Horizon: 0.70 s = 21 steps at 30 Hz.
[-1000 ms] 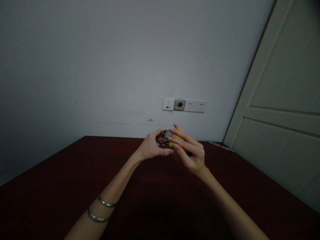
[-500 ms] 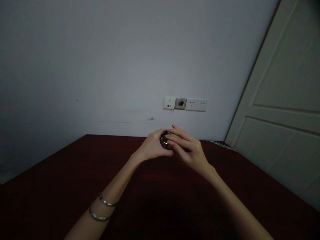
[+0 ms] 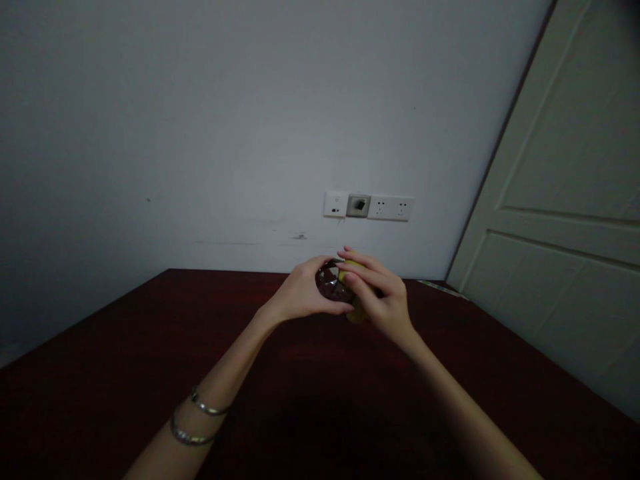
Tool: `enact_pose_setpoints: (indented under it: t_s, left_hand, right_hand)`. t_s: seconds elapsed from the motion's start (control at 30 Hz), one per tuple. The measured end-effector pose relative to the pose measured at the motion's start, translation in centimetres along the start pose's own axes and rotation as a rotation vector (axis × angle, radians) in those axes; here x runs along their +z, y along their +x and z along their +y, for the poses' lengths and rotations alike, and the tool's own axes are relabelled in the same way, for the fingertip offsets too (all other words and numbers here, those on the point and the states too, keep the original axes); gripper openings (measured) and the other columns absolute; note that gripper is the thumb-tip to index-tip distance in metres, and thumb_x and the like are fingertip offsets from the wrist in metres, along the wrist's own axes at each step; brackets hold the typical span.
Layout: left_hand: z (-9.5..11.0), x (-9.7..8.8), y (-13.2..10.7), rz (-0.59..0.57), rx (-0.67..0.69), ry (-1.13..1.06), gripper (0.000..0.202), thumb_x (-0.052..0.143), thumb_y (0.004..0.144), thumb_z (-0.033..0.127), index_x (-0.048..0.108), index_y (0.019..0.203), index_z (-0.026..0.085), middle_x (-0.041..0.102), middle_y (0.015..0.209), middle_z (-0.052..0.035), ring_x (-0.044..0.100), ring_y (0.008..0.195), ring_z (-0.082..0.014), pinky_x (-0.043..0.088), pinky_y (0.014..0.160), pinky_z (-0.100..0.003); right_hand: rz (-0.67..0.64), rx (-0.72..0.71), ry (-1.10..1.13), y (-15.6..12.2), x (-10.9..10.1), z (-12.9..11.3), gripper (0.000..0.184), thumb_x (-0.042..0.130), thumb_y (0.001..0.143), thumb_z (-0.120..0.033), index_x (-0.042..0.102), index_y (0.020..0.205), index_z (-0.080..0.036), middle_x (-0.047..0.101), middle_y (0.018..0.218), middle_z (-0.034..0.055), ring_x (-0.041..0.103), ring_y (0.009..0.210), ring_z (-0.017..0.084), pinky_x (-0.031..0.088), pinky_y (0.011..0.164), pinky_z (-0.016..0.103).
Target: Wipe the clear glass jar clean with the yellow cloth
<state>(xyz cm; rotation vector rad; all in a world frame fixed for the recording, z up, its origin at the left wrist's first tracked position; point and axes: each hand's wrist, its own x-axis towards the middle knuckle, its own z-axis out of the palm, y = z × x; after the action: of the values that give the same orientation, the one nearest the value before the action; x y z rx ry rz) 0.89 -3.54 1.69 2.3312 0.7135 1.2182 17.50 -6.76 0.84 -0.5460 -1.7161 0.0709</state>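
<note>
Above the dark red tabletop, my left hand (image 3: 301, 291) is closed round the left side of a clear, round glass (image 3: 330, 281), thumb below and fingers above. The glass is see-through, with shiny highlights; its exact kind is hard to make out. My right hand (image 3: 383, 293) presses a yellow cloth-like piece (image 3: 353, 268) against the right side of the glass, its fingers bent over it. A paler yellow part shows below the right palm. The fingers hide most of the yellow piece and the far side of the glass.
The dark red tabletop (image 3: 150, 333) reaches a pale wall (image 3: 225, 133). Socket plates (image 3: 390, 208) are set in the wall behind my hands. A white panelled door (image 3: 565, 200) stands at the right, and a thin flat strip (image 3: 443, 289) lies at the table's far right edge.
The glass has turned so that more of its side shows. My right hand has shifted slightly down and round it, and a lower part of the yellow piece has come into view.
</note>
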Motion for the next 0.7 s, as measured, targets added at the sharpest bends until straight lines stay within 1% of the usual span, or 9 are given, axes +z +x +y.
enact_pose_setpoints:
  t_s: [0.1, 0.17, 0.2, 0.3, 0.37, 0.43, 0.47, 0.57, 0.7]
  left_hand:
    - [0.20, 0.11, 0.01, -0.021, -0.006, -0.120, 0.077, 0.086, 0.050, 0.035, 0.055, 0.117, 0.014, 0.062, 0.116, -0.0117, 0.058, 0.106, -0.0260, 0.044, 0.097, -0.043]
    - [0.14, 0.26, 0.03, -0.056, -0.056, -0.262, 0.077, 0.086, 0.050, 0.033, 0.054, 0.117, 0.014, 0.063, 0.113, -0.0113, 0.060, 0.101, -0.0252, 0.047, 0.092, -0.042]
    - [0.09, 0.32, 0.07, -0.067, -0.092, -0.338, 0.076, 0.087, 0.049, 0.033, 0.055, 0.116, 0.014, 0.064, 0.110, -0.0109, 0.061, 0.098, -0.0245, 0.049, 0.088, -0.040]
    - [-0.07, 0.40, 0.29, -0.069, -0.174, -0.530, 0.071, 0.087, 0.047, 0.037, 0.058, 0.108, 0.013, 0.066, 0.104, -0.0096, 0.063, 0.091, -0.0230, 0.050, 0.082, -0.037]
    - [-0.08, 0.34, 0.48, -0.056, -0.184, -0.602, 0.068, 0.087, 0.046, 0.042, 0.061, 0.101, 0.013, 0.067, 0.100, -0.0088, 0.063, 0.090, -0.0223, 0.050, 0.082, -0.035]
    - [0.03, 0.25, 0.62, -0.048, -0.195, -0.630, 0.066, 0.086, 0.046, 0.046, 0.063, 0.098, 0.012, 0.068, 0.097, -0.0082, 0.063, 0.088, -0.0215, 0.049, 0.083, -0.035]
    - [0.13, 0.23, 0.66, -0.045, -0.201, -0.635, 0.065, 0.086, 0.047, 0.047, 0.063, 0.097, 0.012, 0.068, 0.096, -0.0079, 0.063, 0.087, -0.0209, 0.049, 0.082, -0.034]
    - [0.42, 0.26, 0.69, -0.042, -0.214, -0.634, 0.057, 0.084, 0.053, 0.046, 0.063, 0.094, 0.012, 0.068, 0.092, -0.0069, 0.062, 0.084, -0.0190, 0.049, 0.082, -0.034]
    - [0.20, 0.17, 0.68, -0.075, -0.209, -0.608, 0.053, 0.081, 0.058, 0.046, 0.063, 0.093, 0.012, 0.067, 0.092, -0.0074, 0.062, 0.084, -0.0183, 0.048, 0.082, -0.034]
  right_hand:
    - [0.101, 0.192, 0.112, 0.34, -0.03, 0.26, 0.020, 0.056, 0.088, -0.031, 0.074, 0.094, -0.026, 0.071, 0.109, 0.0051, 0.064, 0.105, 0.022, 0.049, 0.097, 0.044]
    - [0.128, 0.269, 0.205, 0.42, -0.07, 0.43, 0.024, 0.053, 0.089, -0.038, 0.073, 0.093, -0.025, 0.070, 0.110, 0.0051, 0.063, 0.108, 0.022, 0.047, 0.100, 0.046]
    - [0.123, 0.278, 0.248, 0.40, -0.12, 0.48, 0.027, 0.051, 0.090, -0.041, 0.073, 0.095, -0.025, 0.069, 0.113, 0.0053, 0.062, 0.110, 0.023, 0.045, 0.101, 0.047]
    - [0.016, 0.216, 0.264, 0.20, -0.46, 0.40, 0.038, 0.050, 0.088, -0.049, 0.064, 0.115, -0.027, 0.058, 0.131, 0.0067, 0.054, 0.121, 0.026, 0.039, 0.106, 0.050]
    - [-0.081, 0.140, 0.162, 0.07, -0.70, 0.17, 0.058, 0.061, 0.079, -0.053, 0.051, 0.130, -0.028, 0.048, 0.140, 0.0084, 0.047, 0.127, 0.029, 0.035, 0.108, 0.051]
    - [-0.136, 0.066, 0.024, 0.02, -0.81, -0.06, 0.079, 0.073, 0.069, -0.049, 0.040, 0.137, -0.028, 0.041, 0.144, 0.0102, 0.042, 0.131, 0.030, 0.033, 0.109, 0.052]
    - [-0.144, 0.031, -0.035, 0.02, -0.80, -0.13, 0.085, 0.076, 0.066, -0.046, 0.037, 0.139, -0.028, 0.040, 0.144, 0.0109, 0.040, 0.131, 0.030, 0.033, 0.110, 0.052]
    - [-0.137, -0.022, -0.125, 0.07, -0.69, -0.09, 0.087, 0.078, 0.066, -0.038, 0.033, 0.140, -0.028, 0.040, 0.142, 0.0117, 0.039, 0.132, 0.029, 0.032, 0.110, 0.051]
    - [-0.136, 0.030, -0.111, 0.00, -0.72, 0.44, 0.084, 0.078, 0.066, -0.034, 0.036, 0.139, -0.027, 0.044, 0.138, 0.0117, 0.042, 0.130, 0.028, 0.034, 0.109, 0.050]
